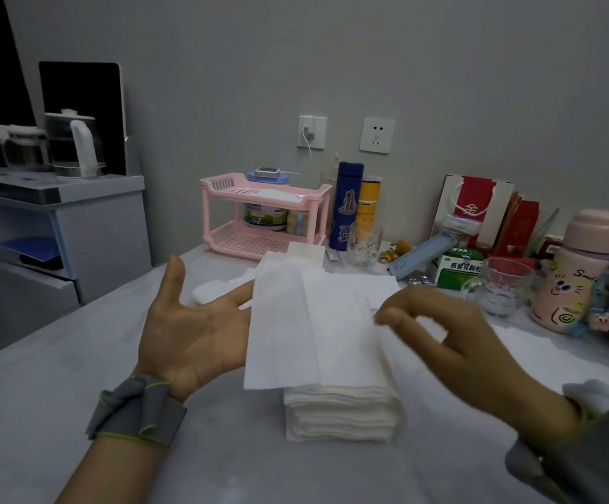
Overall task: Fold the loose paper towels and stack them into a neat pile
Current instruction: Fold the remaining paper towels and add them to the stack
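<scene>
A white paper towel [295, 329], partly folded lengthwise, lies across a pile of folded towels [343, 412] on the pale table [223, 449]. My left hand [193, 329] is palm up with fingers spread, and its fingertips reach under the towel's left edge. My right hand [448, 332] pinches the towel's right edge between thumb and forefinger. A few loose white towels [379, 285] lie on the table behind the held sheet.
At the back stand a pink two-tier rack [264, 216], a blue flask [346, 205], a yellow tube [368, 201], two glasses [364, 245], a green medicine box [457, 267] and a pink bottle [572, 271]. A water dispenser with kettles [59, 147] stands left.
</scene>
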`<state>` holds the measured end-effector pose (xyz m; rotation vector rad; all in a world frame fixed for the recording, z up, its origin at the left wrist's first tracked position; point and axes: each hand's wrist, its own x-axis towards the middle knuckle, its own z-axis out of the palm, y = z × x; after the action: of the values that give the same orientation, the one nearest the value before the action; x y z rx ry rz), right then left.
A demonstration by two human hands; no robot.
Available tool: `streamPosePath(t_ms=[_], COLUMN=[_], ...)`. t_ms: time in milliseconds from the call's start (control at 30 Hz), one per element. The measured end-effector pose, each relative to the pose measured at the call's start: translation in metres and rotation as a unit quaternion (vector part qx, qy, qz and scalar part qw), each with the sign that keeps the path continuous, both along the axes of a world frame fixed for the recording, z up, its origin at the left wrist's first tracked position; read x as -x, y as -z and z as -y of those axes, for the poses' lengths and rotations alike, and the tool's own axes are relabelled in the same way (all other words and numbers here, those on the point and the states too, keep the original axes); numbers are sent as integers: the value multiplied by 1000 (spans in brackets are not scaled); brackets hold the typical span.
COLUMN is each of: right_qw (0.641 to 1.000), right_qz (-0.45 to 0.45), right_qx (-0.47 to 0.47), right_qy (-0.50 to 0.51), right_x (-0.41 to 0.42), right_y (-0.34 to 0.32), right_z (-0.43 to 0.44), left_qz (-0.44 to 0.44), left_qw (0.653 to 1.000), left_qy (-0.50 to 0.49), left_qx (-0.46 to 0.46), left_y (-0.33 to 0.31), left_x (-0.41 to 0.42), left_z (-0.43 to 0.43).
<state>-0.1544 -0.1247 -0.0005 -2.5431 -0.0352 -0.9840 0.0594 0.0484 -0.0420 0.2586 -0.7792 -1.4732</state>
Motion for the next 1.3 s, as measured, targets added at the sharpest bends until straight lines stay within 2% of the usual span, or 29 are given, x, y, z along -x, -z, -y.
streamPosePath(t_ms=[100, 200, 300, 367, 467, 600, 700, 833, 900, 1033, 1133, 1200, 1233, 1300], right_qw=[993, 968, 906, 852, 800, 773, 770, 783, 806, 878, 921, 935, 933, 903], right_qz=[-8, -114, -245, -324, -396, -426, -426, -393, -347, -204, -77, 3, 31, 37], right_qx=[-73, -66, -64, -79, -96, -119, -87, -55, -59, -50, -120, -216, -284, -414], right_qy=[97, 212, 339, 403, 440, 455, 468, 479, 476, 430, 362, 280, 221, 108], right_x=[4, 9, 21, 29, 36, 32, 28, 30, 33, 38, 37, 30, 24, 11], right_y=[-7, -7, 1, 9, 18, 28, 35, 35, 25, -14, -33, -41, -46, -55], right_z=[28, 69, 109, 124, 134, 130, 129, 131, 131, 113, 88, 66, 54, 35], left_qz=[18, 10, 29, 28, 32, 30, 27, 30, 8, -54, -52, -51, -47, -33], left_qw=[1000, 1000, 998, 999, 999, 999, 999, 999, 999, 990, 975, 969, 966, 954], left_qy=[5, -15, -38, -6, 3, 26, 13, -9, -32, -126, -212, -234, -247, -286], left_qx=[20, -7, -51, -24, -20, -8, -15, -22, -29, -35, -46, -55, -63, -87], left_y=[3, 0, 3, 1, -1, 1, 3, 0, -1, -4, 1, 0, -2, -3], left_x=[1, 5, 10, 9, 12, 13, 16, 17, 13, 10, 8, 10, 10, 11], left_z=[3, 8, 13, 14, 15, 17, 21, 20, 20, 18, 22, 23, 23, 25])
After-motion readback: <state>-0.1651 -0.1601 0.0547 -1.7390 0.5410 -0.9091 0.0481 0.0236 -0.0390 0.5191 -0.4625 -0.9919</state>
